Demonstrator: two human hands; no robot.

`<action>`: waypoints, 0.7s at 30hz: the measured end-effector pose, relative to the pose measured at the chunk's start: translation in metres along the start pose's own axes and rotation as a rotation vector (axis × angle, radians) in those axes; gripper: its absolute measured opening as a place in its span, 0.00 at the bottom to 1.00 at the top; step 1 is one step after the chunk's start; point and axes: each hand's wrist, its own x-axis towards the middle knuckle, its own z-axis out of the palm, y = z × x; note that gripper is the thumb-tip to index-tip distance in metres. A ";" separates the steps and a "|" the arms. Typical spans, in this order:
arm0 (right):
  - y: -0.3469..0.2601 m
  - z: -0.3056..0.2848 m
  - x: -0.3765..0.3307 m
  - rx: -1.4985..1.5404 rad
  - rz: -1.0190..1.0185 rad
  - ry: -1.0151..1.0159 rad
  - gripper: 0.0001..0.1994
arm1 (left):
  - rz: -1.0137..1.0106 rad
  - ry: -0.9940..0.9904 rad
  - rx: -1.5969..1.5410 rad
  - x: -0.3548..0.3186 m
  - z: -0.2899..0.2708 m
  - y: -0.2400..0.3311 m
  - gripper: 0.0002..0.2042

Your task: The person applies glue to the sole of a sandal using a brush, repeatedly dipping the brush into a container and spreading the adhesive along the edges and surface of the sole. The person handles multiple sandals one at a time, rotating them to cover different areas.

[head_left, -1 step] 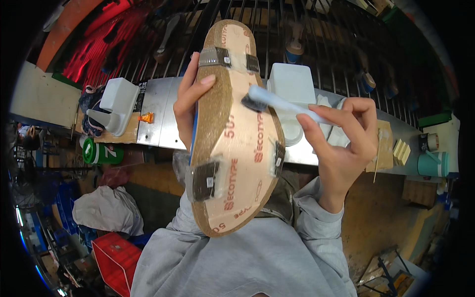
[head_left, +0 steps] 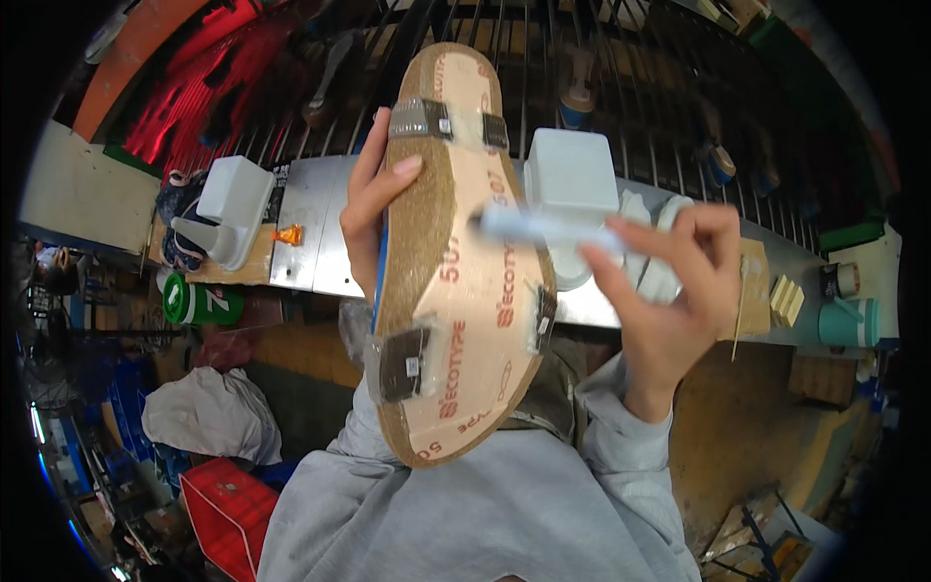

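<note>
My left hand [head_left: 373, 199] grips a cork shoe footbed [head_left: 419, 209] from its left side, thumb on the near face, other fingers behind. It stands nearly upright, its pale printed face toward me, with several dark strap ends [head_left: 402, 364] folded over its edges under a shiny film. A bit of blue shows behind its left edge. In a pinch of thumb and forefinger, my right hand [head_left: 674, 281] holds a brush [head_left: 543, 227] with a pale blue handle. Motion blurs the brush; its dark tip lies over the middle of the pale face, and I cannot tell whether it touches.
Behind the footbed runs a metal bench [head_left: 320, 233] with white containers [head_left: 572, 170] and an orange wrapper [head_left: 289, 235]. Beyond are dark rack bars [head_left: 524, 78] with shoe parts on them. A green tub [head_left: 201, 299], a teal mug [head_left: 849, 322] and a red crate [head_left: 228, 514] stand around.
The brush has swung down and left across the footbed's pale face, its handle now nearly level. The footbed has sunk very slightly; the left hand keeps its hold.
</note>
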 end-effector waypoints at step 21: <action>0.024 -0.038 0.069 0.001 -0.350 -0.158 0.21 | -0.507 -0.135 -0.575 0.001 -0.001 0.048 0.48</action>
